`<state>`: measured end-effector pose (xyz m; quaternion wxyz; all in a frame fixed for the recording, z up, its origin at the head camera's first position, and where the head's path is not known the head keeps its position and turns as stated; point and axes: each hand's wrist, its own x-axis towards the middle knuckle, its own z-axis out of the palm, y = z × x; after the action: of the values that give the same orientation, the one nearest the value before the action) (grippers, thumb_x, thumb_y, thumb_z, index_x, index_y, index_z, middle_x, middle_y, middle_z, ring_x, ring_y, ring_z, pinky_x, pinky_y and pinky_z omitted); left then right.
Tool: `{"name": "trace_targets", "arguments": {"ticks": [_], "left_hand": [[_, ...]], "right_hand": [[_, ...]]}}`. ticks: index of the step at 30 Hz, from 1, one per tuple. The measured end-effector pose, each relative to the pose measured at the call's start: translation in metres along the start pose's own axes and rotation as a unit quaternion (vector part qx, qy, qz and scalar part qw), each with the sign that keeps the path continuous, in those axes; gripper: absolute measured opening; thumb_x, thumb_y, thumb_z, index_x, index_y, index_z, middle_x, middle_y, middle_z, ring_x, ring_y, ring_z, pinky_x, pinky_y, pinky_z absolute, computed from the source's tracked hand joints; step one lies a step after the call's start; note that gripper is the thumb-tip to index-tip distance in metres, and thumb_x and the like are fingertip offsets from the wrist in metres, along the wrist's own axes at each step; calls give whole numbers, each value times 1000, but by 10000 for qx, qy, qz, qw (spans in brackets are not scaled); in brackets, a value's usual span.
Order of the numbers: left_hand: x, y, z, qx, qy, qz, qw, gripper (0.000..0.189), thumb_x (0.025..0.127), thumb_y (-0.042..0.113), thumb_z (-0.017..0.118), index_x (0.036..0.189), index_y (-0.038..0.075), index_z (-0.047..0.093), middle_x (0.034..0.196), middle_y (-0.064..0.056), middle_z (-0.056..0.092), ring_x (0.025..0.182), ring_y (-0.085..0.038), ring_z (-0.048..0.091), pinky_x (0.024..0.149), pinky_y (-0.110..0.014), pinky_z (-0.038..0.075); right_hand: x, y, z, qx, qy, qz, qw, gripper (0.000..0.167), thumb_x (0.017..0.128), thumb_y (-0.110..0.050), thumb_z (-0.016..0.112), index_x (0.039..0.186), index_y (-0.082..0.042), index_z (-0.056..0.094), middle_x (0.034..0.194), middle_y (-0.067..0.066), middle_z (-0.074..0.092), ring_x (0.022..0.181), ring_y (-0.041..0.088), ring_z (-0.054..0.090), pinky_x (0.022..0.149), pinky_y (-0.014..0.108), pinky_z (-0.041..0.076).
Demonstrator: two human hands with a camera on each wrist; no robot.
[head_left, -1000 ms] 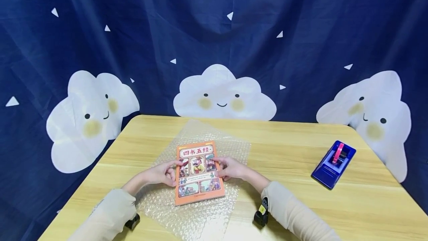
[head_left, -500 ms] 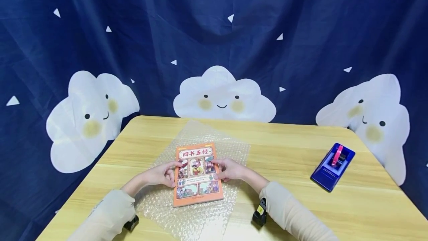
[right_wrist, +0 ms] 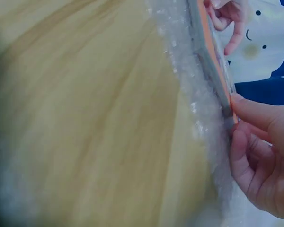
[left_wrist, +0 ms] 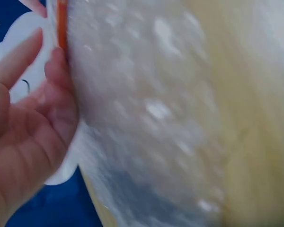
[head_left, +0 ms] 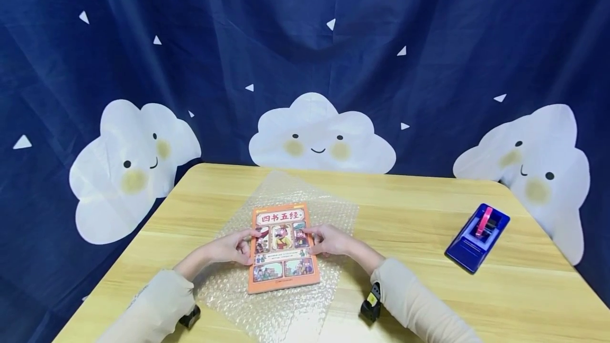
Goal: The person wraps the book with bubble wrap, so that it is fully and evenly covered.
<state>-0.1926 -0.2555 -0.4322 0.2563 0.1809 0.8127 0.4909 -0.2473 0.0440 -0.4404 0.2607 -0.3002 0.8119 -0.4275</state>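
An orange paperback book [head_left: 284, 269] with cartoon panels and red Chinese characters lies face up over a sheet of bubble wrap [head_left: 267, 311]. At its left edge my left hand [head_left: 231, 247] pinches it, forefinger extended onto the cover and the other fingers curled at the side. My right hand [head_left: 331, 241] grips the opposite edge, thumb and forefinger on the cover. In the right wrist view the book's pages [right_wrist: 213, 71] show edge-on, close over the wrap. The left wrist view is blurred and catches only a strip of the orange edge [left_wrist: 61, 28] beyond my fingers.
A blue tape dispenser [head_left: 476, 240] with a pink-red roll stands toward the right side of the wooden table [head_left: 400, 210]. Behind the table hangs a dark blue curtain [head_left: 286, 30] with smiling clouds. Each sleeve cuff has a black wrist camera [head_left: 370, 306] beneath it.
The book has shifted very slightly toward the person, with both hands still gripping its sides. The bubble wrap and tape dispenser stay in place.
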Motion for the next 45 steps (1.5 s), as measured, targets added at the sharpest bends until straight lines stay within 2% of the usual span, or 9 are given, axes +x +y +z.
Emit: {"name": "trace_targets", "arguments": {"ticks": [3, 7, 13, 18, 24, 28, 31, 39, 45], "left_hand": [[-2, 4, 4, 242, 152, -117, 9995, 69, 78, -3, 62, 136, -11, 26, 65, -2, 53, 53, -9, 46, 48, -20, 38], [-5, 5, 6, 718, 422, -127, 9964, 68, 76, 0, 64, 135, -9, 31, 66, -1, 51, 56, -10, 46, 50, -21, 40], [-6, -1, 3, 1141, 646, 123, 9913, 65, 77, 7, 70, 131, -11, 37, 70, -2, 51, 59, -8, 47, 53, -21, 42], [-8, -3, 4, 1281, 737, 217, 9888, 65, 77, 11, 71, 130, -9, 40, 72, -1, 49, 61, -8, 44, 53, -21, 41], [-8, -2, 10, 1823, 843, 376, 9789, 66, 75, 15, 73, 129, -7, 42, 73, -1, 45, 62, -7, 39, 54, -20, 35], [-8, -2, 12, 1856, 835, 444, 9781, 66, 75, 15, 73, 129, -6, 42, 74, -3, 44, 65, -10, 38, 56, -20, 34], [-9, -4, 13, 1743, 809, 410, 9805, 67, 76, 16, 73, 131, -5, 41, 76, -4, 43, 67, -11, 37, 56, -20, 34], [-7, -5, 9, 1608, 613, 442, 9841, 66, 77, 15, 71, 131, -6, 39, 79, -5, 40, 69, -13, 36, 58, -21, 32], [-8, 1, 8, 1655, 550, 284, 9843, 68, 77, 17, 72, 132, -7, 39, 81, -5, 41, 71, -14, 36, 60, -22, 33]], "right_hand": [[-2, 1, 1, 36, 35, -64, 10000, 59, 79, -5, 67, 133, 2, 43, 54, -4, 42, 42, 6, 35, 43, 17, 34], [-3, 4, 2, -77, 56, -152, 9998, 58, 81, -6, 66, 133, 1, 43, 56, -4, 45, 42, 5, 36, 43, 16, 35], [-5, 3, 2, -732, 166, -381, 9965, 55, 82, -9, 66, 131, 1, 46, 56, -6, 44, 43, 4, 35, 44, 16, 35], [-8, 0, 3, -1232, 274, -514, 9907, 52, 81, -11, 66, 128, 3, 49, 53, -7, 44, 44, 4, 34, 45, 17, 33], [-14, -2, 8, -1730, 345, -710, 9818, 48, 82, -13, 66, 125, 4, 52, 53, -9, 44, 44, 1, 34, 45, 16, 33], [-21, -4, 15, -1759, 194, -725, 9816, 47, 84, -14, 64, 126, 4, 51, 50, -10, 40, 42, 1, 30, 43, 15, 30], [-27, -6, 20, -1871, 50, -715, 9797, 48, 85, -15, 63, 128, 0, 50, 50, -11, 38, 42, 0, 29, 43, 14, 29], [-47, -13, 27, -2124, -145, -926, 9727, 48, 84, -17, 64, 128, 0, 51, 57, -13, 42, 48, -2, 33, 49, 13, 35], [-65, -14, 33, -2446, -413, -1244, 9607, 49, 83, -20, 66, 128, -5, 53, 60, -15, 42, 51, -4, 34, 51, 12, 36]]}}
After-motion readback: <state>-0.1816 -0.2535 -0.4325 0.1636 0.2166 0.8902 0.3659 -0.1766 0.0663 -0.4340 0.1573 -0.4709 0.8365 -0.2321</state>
